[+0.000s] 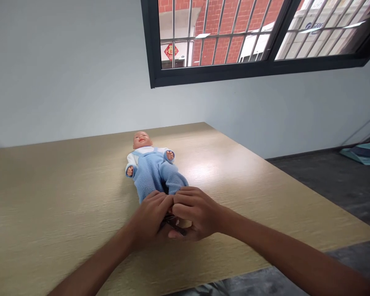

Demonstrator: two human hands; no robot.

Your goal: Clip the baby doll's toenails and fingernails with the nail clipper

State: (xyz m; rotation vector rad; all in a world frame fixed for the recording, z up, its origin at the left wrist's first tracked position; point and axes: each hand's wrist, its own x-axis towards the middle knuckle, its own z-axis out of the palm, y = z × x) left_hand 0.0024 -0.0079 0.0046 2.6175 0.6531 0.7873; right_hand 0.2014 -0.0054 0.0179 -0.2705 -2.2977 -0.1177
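doll (151,166) lies face-up, left hand (151,213) and right hand (200,211) with fingers (185,200) closed around a dark object (174,225).

Through the window (209,74), blue lettering (314,27), seemingly "GRE", showed on a pale panel (315,43); a red diamond sign (171,52) bore gold marks I couldn't read.
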